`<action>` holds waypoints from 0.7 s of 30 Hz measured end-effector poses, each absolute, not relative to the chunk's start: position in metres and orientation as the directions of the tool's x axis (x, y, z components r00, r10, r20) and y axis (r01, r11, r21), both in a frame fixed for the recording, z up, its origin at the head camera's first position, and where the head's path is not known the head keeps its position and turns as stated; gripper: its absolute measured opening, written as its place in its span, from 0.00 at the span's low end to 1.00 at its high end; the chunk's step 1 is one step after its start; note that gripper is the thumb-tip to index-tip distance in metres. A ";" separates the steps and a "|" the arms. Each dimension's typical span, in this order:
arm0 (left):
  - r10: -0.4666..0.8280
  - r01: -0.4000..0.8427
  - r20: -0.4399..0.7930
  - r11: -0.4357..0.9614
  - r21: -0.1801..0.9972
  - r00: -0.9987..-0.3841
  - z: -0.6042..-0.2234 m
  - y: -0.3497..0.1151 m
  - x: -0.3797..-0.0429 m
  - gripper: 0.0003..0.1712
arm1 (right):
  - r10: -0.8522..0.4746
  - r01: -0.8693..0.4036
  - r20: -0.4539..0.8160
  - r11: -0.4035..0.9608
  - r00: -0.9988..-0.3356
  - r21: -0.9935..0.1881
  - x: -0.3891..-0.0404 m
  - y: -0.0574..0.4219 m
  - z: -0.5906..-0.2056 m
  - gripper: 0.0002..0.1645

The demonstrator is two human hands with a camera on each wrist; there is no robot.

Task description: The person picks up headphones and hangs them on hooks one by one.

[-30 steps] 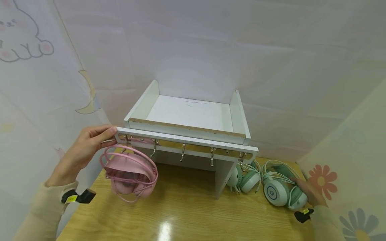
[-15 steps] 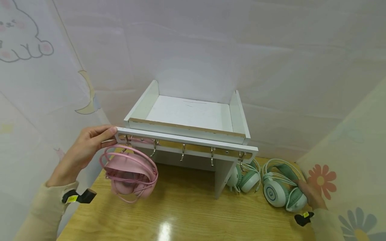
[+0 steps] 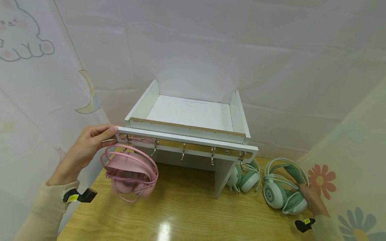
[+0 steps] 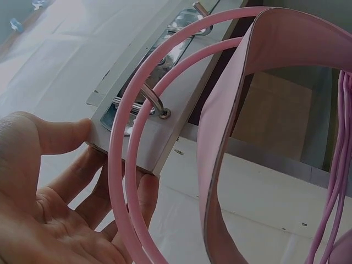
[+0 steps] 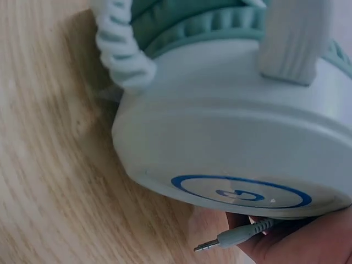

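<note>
My left hand [image 3: 85,147] pinches the left end of a white hook rail [image 3: 181,136], thumb on top and fingers beneath, as the left wrist view also shows. Pink headphones [image 3: 144,160] hang by their double band from the leftmost hook, close beside that hand. At the right, my right hand [image 3: 313,201] grips white-and-green headphones [image 3: 273,194] at their far side, its fingertips partly hidden. Their headband stands tilted up over the wooden table. The right wrist view shows a white ear cup [image 5: 220,137] with a blue ring, and an audio plug [image 5: 236,235] beside the fingers.
The rail fronts a white shelf [image 3: 193,112] with raised sides, standing against a pale wall. Several metal hooks [image 3: 183,152] line the rail. A second white-and-green pair of headphones [image 3: 250,180] lies by the shelf's right leg [image 3: 223,177]. Wood-grain table [image 3: 193,207] extends in front.
The white-and-green headphones in my right hand have tipped up, headband rising, and shifted slightly right. My left hand, the rail and the pink headphones stay put.
</note>
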State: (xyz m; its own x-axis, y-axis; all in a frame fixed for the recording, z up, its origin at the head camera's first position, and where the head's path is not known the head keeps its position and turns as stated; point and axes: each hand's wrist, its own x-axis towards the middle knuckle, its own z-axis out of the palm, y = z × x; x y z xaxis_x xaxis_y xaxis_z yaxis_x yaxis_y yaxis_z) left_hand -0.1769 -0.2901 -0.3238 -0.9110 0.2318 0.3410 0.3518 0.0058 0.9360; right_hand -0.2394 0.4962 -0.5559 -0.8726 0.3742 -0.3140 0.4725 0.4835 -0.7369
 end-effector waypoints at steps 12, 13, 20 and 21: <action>0.228 0.347 0.332 0.027 0.937 -0.915 -0.324 -0.289 -0.177 0.15 | 0.415 0.421 -0.243 0.419 -0.877 -0.805 -0.232 0.491 -0.556 0.54; 0.229 0.347 0.331 0.029 0.938 -0.915 -0.324 -0.288 -0.177 0.15 | 0.417 0.418 -0.243 0.403 -0.876 -0.814 -0.231 0.491 -0.556 0.55; 0.231 0.348 0.333 0.026 0.937 -0.914 -0.324 -0.288 -0.177 0.16 | 0.482 0.440 -0.267 0.292 -0.834 -0.849 -0.225 0.487 -0.558 0.43; 0.232 0.348 0.333 0.027 0.937 -0.914 -0.324 -0.288 -0.177 0.16 | 0.498 0.441 -0.261 0.286 -0.827 -0.851 -0.225 0.487 -0.557 0.43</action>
